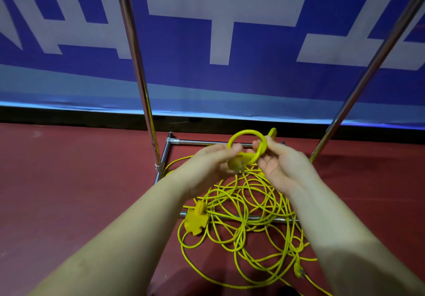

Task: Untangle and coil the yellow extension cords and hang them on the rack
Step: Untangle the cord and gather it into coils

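Two bare hands meet above a loose tangle of thin yellow extension cord [241, 217] that lies in overlapping loops on the dark red floor [69, 192], spread between and across the low chrome bars at the base of the metal rack [202, 142]. The left hand [213, 161] has its fingers curled round a small yellow plug [236, 165] and pinches the near side of a small tight loop of yellow cord [247, 134] between thumb and fingertips. The right hand [279, 162] is palm-up, with thumb and forefinger pinched on the right side of the same loop, where the cord crosses over itself; its other fingers are loosely bent. The loop stands upright between both hands, raised above the pile, and a short cord end [272, 132] sticks up just behind it.

On the floor to the lower left of the tangle lies a flat yellow multi-outlet socket block [194, 221], resting against the nearer chrome base bar [264, 218]. A second yellow plug [298, 270] lies at the lower right edge of the pile. Two shiny chrome uprights of the rack, the left upright [138, 70] and the right upright [368, 72], rise from the base and lean apart toward the top. Behind them hangs a blue banner with large white characters [218, 19], its lower band paler blue
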A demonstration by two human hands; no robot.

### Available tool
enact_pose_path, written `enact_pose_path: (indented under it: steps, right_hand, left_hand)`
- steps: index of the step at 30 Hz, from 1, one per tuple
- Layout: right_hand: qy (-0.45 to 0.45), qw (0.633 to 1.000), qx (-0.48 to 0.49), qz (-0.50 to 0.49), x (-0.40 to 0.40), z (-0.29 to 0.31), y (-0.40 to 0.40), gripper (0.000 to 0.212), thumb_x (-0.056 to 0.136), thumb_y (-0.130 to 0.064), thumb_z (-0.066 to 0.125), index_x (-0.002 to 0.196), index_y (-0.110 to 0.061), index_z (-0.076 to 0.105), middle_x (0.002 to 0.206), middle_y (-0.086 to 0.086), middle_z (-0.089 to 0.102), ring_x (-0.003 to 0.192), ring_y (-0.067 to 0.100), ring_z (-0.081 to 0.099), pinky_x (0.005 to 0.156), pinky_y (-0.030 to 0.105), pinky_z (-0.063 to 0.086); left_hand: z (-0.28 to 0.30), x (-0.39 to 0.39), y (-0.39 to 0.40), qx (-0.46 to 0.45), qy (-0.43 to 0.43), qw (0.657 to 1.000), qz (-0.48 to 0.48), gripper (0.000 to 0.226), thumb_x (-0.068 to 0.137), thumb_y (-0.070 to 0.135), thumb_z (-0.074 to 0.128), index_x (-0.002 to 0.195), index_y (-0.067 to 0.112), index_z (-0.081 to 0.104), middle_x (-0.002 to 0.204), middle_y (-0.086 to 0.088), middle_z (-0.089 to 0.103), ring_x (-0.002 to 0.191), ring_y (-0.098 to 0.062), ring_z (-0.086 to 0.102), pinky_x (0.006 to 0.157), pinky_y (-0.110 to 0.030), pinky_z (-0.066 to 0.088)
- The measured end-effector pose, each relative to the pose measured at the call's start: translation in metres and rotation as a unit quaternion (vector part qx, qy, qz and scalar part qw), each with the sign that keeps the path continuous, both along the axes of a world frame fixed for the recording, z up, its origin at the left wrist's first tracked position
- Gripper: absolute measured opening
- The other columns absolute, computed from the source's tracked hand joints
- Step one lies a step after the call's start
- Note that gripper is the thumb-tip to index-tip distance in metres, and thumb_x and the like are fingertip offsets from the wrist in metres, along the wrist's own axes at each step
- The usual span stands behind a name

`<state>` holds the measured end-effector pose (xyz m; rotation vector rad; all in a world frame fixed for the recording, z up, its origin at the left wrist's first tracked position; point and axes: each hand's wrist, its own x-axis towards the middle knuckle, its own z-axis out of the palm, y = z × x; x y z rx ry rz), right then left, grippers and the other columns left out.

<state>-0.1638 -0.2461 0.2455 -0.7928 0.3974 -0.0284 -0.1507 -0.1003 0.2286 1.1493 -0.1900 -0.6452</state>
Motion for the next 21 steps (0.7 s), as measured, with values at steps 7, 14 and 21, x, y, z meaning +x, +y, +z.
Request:
enact_pose_path:
  steps: [7,14,21]
  right_hand:
    - [0.01,1.0,0.01,-0.007,-0.003,0.002,0.0,0.018,0.096,-0.003,0.043,0.081,-0.003,0.053,0.079,0.011,0.057,0.071,0.016,0.062,0.054,0.029,0.058]
    - [-0.015,0.998,-0.048,0.037,-0.008,0.003,-0.006,0.009,0.092,-0.001,0.049,0.088,-0.002,0.057,0.062,0.005,0.068,0.058,0.012,0.069,0.06,0.028,0.059]
    - [-0.011,0.989,-0.135,0.058,-0.013,0.003,-0.006,0.008,0.093,-0.008,0.049,0.09,-0.01,0.056,0.059,-0.001,0.069,0.061,0.009,0.068,0.079,0.035,0.053]
  left_hand:
    - [-0.002,0.002,0.003,0.065,-0.068,0.995,0.03,0.022,0.085,0.027,0.057,0.095,0.009,0.061,0.086,0.002,0.072,0.078,-0.009,0.068,0.074,-0.021,0.056]
    - [-0.001,-0.002,-0.002,0.11,-0.074,0.981,0.141,0.013,0.087,0.023,0.064,0.08,0.012,0.066,0.074,0.0,0.072,0.066,-0.007,0.067,0.073,-0.025,0.057]
    - [0.012,0.0,-0.001,0.156,0.031,0.981,0.114,0.015,0.085,0.03,0.065,0.08,0.016,0.063,0.058,0.007,0.067,0.049,-0.003,0.06,0.04,-0.011,0.036]
